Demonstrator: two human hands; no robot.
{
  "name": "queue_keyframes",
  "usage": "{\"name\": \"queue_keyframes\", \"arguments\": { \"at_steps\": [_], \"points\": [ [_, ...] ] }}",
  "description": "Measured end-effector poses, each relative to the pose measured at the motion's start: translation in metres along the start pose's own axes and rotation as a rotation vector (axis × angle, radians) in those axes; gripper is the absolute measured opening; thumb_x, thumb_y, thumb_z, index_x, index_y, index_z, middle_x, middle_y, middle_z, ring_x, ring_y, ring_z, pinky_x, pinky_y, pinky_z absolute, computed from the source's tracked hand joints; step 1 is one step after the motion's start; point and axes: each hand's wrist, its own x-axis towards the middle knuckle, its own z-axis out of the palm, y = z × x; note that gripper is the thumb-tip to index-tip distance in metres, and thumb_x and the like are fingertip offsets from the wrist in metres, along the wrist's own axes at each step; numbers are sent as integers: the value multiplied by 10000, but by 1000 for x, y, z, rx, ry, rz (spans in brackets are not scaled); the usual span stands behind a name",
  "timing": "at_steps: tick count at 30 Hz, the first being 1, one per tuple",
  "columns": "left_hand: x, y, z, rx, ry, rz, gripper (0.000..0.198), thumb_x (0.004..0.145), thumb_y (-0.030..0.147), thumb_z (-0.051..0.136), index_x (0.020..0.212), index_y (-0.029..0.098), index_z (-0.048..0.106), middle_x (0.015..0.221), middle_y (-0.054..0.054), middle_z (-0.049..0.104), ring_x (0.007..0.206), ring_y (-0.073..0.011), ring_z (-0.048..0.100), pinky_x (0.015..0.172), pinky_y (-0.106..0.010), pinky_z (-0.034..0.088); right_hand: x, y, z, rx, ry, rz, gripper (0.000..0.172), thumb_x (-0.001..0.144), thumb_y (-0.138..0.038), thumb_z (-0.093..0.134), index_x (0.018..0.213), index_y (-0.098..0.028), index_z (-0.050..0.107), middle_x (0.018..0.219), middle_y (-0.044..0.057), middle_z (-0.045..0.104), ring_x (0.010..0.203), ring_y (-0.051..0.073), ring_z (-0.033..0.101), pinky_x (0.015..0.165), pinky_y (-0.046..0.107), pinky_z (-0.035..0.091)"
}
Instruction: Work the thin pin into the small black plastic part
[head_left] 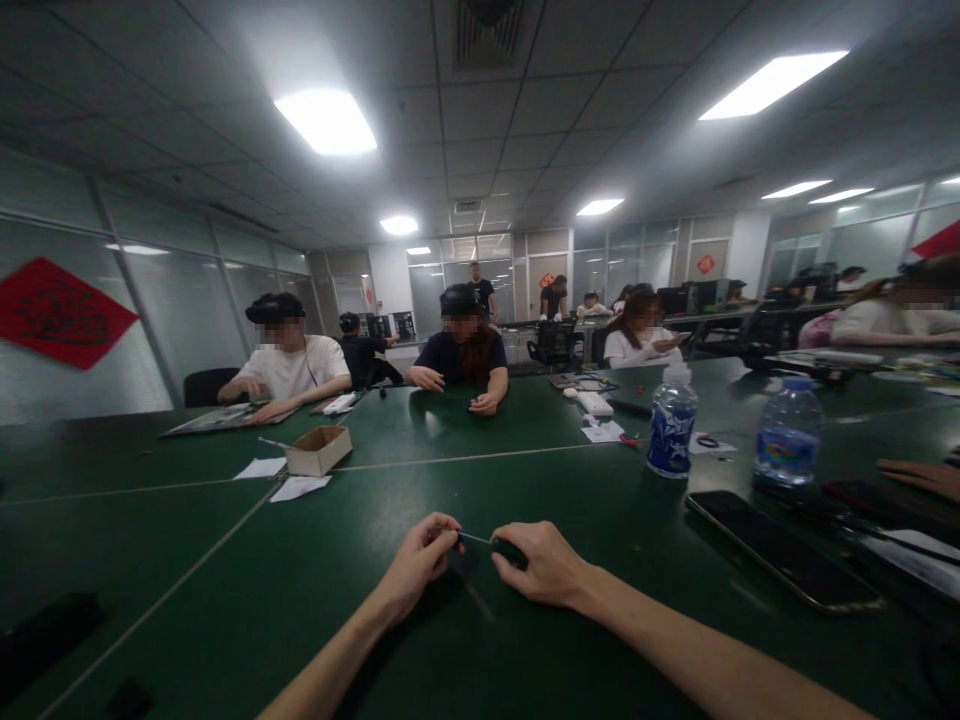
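Observation:
Low over the green table (360, 640), my right hand (551, 565) is wrapped round the dark handle of a screwdriver (475, 539). Its thin metal shaft points left to the fingertips of my left hand (420, 562). Those fingers are closed in a pinch at the shaft's tip, on a small dark piece that is mostly hidden. Whether the tip sits in that piece or only touches it, I cannot tell.
To the right lie a phone (780, 550) and two water bottles, one white-capped (671, 425) and one blue-capped (787, 435). A small open box (319, 452) stands left beside paper slips (300, 488). Across the table sit people; another person's hand (922, 478) rests at right.

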Motion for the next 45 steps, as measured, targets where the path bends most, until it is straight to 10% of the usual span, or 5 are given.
{"name": "queue_keyframes", "arguments": {
  "at_steps": [45],
  "points": [
    [4,-10,-4,-61,-2,21,194,765,327,568,827,147,530,666,7,571,432,-34,344,409,-173,189,0,-2,-1,5,-36,-9,250,862,-282,470,1031,-142,590,926,71,651,766,168,597,674,256,464]
  ]
}}
